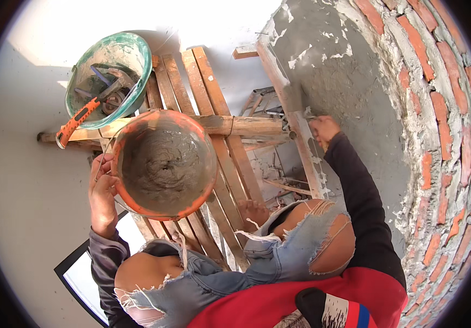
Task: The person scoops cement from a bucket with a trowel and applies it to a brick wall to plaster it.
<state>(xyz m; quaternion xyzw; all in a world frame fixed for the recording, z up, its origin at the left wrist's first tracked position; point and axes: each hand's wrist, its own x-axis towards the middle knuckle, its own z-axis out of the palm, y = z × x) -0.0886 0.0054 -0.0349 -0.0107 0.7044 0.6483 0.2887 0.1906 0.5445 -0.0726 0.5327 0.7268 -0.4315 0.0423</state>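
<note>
One mortar bucket [190, 207], gripped at its side by the left hand [103, 191]; right hand [325, 130] at wall [355, 87], fingers curled, contents unclear. Likely plastering; next stroke needs steady pressure.

Orange bucket [161, 217] by the left hand [103, 191], grey plaster [350, 82] by the right hand [325, 130].
Beyond the left hand, my feed shows me a green basin [139, 46] and an orange, dark-marked handle [79, 116]; between the hands I see brown slats [205, 82]; right of the right hand, red bricks [441, 117] banded pale grey; below both, faded blue jeans [213, 279].
</note>
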